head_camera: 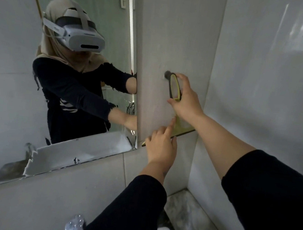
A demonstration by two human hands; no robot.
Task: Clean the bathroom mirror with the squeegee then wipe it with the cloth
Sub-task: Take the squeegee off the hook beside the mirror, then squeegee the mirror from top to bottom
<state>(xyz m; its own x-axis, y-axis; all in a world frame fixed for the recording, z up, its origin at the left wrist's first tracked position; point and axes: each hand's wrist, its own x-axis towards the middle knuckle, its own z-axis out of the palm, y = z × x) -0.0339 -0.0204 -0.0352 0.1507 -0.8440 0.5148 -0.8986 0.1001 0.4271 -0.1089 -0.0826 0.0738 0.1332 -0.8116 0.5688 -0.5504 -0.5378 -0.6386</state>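
Nearest, by the tap [75,224], I am reaching both sleeves up. Left hand [160,146], fingers spread, is touching the blade end of the squeegee [181,128], which is hanging on a wall hook [167,74] right of the mirror [60,72]. Right hand [186,97] is closing around its handle. It looks light and stiff; I judge the handle the best hold.

Right hand [186,99] grips the squeegee [175,88] against the wall tile [170,35]; left hand [161,148] touches its blade.
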